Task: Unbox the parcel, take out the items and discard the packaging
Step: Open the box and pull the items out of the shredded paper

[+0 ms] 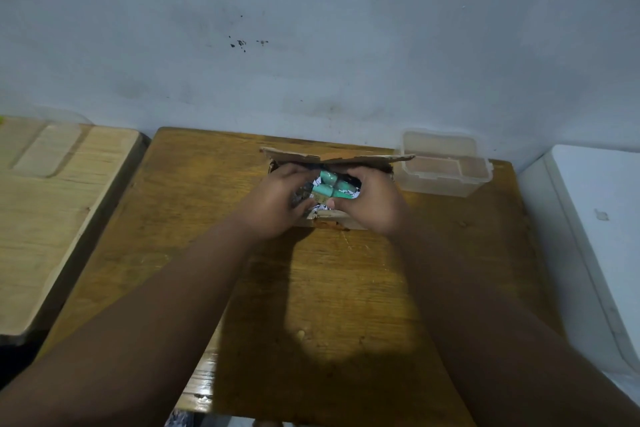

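Toward the far edge of the worn brown wooden counter (311, 288) sits a small open brown cardboard box (332, 158), its far flaps raised, with several short teal cylinders (334, 185) lying on crumpled printed paper inside. Both hands reach into it: the left hand (277, 203) and right hand (370, 201) close around the cylinder cluster from either side. Just right of the box stands a clear lidded plastic container (445, 166), against a grey-white wall (311, 28).
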